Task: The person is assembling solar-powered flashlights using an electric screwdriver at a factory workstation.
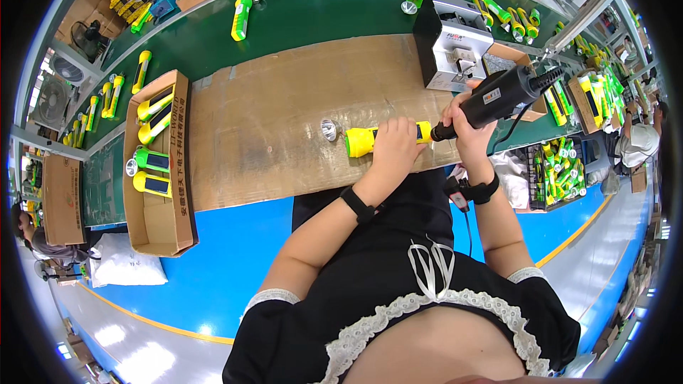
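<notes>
In the head view, the torch (pixel 363 141) lay under the left hand (pixel 396 142), on the cardboard (pixel 284 114) covering the bench (pixel 320 14); that hand was curled over its barrel. The right hand (pixel 471 132), wrapped around the nose of the driver (pixel 498 96), held its tip at the torch's tail; contact was unclear. The torch's long axis ran left to right, its wide green-rimmed end pointing leftward, toward the reflector (pixel 328 129) beyond the left hand. It looked light, stiff and slightly slippery, probably best gripped mid-barrel, off the dark panel.
</notes>
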`<state>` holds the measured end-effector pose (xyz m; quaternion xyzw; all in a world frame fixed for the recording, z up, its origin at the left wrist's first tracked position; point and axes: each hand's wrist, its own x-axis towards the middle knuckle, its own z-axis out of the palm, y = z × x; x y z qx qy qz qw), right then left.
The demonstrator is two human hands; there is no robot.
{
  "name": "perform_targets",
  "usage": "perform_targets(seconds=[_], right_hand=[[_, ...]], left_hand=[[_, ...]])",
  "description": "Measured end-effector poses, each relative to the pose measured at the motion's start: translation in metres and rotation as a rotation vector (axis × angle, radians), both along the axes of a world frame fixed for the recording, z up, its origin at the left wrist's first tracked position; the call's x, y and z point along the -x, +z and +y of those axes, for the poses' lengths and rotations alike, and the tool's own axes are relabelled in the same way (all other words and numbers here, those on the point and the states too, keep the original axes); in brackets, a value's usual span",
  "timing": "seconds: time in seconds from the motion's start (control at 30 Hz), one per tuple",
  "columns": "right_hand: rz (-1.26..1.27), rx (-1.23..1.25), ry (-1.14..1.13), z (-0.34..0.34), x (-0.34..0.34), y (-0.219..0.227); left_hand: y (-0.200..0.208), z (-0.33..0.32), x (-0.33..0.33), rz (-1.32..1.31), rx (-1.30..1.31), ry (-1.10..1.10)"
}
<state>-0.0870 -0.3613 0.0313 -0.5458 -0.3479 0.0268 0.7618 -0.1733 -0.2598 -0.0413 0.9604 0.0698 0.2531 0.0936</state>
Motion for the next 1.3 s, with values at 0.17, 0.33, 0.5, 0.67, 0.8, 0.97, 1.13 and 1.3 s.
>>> perform_targets(seconds=[0.17,0.33,0.5,0.67,0.8,0.97,1.13,1.3], right_hand=[[-0.054,0.067,0.061,0.002,-0.005,-0.005],[-0.031,0.036,0.072,0.001,-0.006,-0.004],[-0.037,0.034,0.097,-0.001,-0.005,0.006],[-0.132,-0.260,-0.027,-0.012,-0.038,0.063],[-0.261,-0.199,-0.281,-0.002,-0.096,0.075],[-0.264,-0.148,-0.268,0.015,-0.122,0.057],[-0.198,-0.036,-0.210,0.018,-0.126,0.056],[-0.096,-0.039,-0.081,0.010,-0.110,0.059]], left_hand=[[-0.005,-0.001,-0.002,0.006,0.002,0.002],[-0.002,-0.002,-0.001,0.021,-0.016,0.017],[0.001,-0.001,-0.003,0.026,-0.004,0.020],[-0.002,0.000,-0.002,0.015,-0.016,0.017],[0.008,0.001,-0.003,0.093,0.094,0.019],[0.011,0.010,-0.011,0.052,0.162,-0.128],[0.013,0.010,-0.010,0.015,0.249,-0.177],[0.017,0.008,-0.008,-0.003,0.295,-0.127]])
